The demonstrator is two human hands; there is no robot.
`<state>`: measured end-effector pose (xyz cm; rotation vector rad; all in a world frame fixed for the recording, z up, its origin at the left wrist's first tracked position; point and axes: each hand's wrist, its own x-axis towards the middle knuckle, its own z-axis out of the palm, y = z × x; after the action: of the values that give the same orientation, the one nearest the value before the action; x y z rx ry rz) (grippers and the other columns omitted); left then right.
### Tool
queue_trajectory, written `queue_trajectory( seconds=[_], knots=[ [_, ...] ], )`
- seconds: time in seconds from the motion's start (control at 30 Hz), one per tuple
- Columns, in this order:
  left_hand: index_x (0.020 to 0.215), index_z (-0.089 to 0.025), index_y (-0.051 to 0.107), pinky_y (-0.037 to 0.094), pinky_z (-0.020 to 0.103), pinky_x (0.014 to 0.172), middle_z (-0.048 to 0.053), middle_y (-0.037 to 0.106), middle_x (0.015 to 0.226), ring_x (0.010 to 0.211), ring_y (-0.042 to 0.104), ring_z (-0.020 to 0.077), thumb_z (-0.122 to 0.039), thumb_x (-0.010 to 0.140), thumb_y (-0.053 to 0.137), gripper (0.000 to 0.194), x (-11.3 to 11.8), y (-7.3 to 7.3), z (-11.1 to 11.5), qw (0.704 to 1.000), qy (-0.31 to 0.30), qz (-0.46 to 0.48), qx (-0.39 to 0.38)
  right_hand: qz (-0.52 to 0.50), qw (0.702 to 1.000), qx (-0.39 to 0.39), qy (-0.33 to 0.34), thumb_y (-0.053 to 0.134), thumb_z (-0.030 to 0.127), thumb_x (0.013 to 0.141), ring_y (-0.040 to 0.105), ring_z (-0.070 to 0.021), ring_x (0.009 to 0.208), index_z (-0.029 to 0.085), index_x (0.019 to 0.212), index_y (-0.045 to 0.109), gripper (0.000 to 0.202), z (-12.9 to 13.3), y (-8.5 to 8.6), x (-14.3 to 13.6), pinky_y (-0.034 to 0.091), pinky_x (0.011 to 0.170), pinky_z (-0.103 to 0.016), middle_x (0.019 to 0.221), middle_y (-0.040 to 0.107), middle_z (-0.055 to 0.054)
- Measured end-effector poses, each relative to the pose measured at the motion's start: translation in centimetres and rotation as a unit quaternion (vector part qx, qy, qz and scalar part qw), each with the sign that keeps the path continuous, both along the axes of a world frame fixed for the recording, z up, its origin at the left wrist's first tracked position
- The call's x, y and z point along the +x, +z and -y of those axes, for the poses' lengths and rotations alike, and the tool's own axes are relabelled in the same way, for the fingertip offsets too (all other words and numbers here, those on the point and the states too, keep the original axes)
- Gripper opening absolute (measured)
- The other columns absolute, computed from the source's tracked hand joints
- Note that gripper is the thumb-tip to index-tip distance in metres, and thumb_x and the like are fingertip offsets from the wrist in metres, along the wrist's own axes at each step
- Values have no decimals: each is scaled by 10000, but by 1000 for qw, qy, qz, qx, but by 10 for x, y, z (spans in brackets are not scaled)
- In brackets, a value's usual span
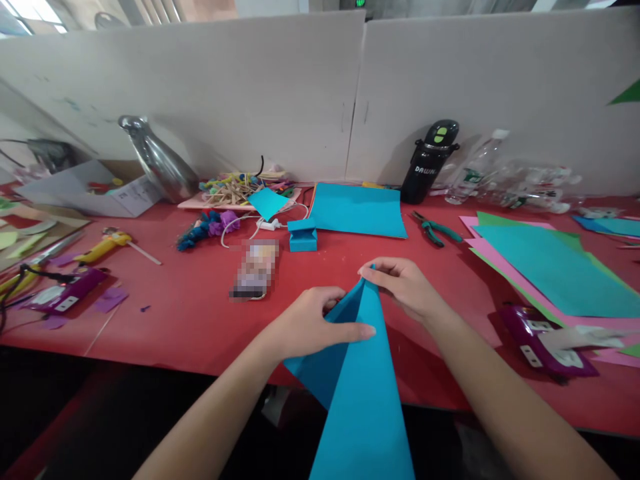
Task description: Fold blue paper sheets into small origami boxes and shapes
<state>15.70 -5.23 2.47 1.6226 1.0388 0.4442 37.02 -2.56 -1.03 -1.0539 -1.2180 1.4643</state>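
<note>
Paper (367, 387) over table edge (210, 368)

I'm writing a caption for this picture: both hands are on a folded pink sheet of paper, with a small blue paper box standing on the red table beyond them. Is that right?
Not quite: the head view shows that the folded sheet under both the left hand and the right hand is blue, not pink. The rest stands.
</note>
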Motion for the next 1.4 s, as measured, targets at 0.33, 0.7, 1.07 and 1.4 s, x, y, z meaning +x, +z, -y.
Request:
queue_trajectory(
  seconds=[0.33,0.7,1.07,1.4],
  knots=[
    [904,-166,615,386,250,574,-8,589,757,629,503,118,-330,813,710,210,8,-7,7,990,-8,117,-79,-66,998,-14,-6,783,419,798,560,-97,652,205,799,760,215,1,-4,-3,470,618,-236,720,638,6],
    [822,-181,527,297,246,537,-31,497,717,617,415,101,-306,907,600,168,8,-4,15,997,-24,69,-35,-92,996,6,-8,804,334,781,548,-91,624,209,755,755,137,7,5,-2,467,583,-230,708,647,10],
    [799,-196,435,263,260,527,-57,351,708,613,283,99,-360,965,516,248,14,-1,22,996,-31,75,-39,-121,992,-15,-19,798,348,779,547,-96,600,210,736,749,153,8,7,-3,446,529,-226,734,668,-2],
    [798,-192,430,275,249,527,-53,339,715,613,300,96,-368,964,516,257,13,4,24,996,-40,65,-47,-134,991,1,-18,806,336,760,524,-102,593,213,721,750,141,9,11,0,439,522,-239,747,676,-10]
  ],
)
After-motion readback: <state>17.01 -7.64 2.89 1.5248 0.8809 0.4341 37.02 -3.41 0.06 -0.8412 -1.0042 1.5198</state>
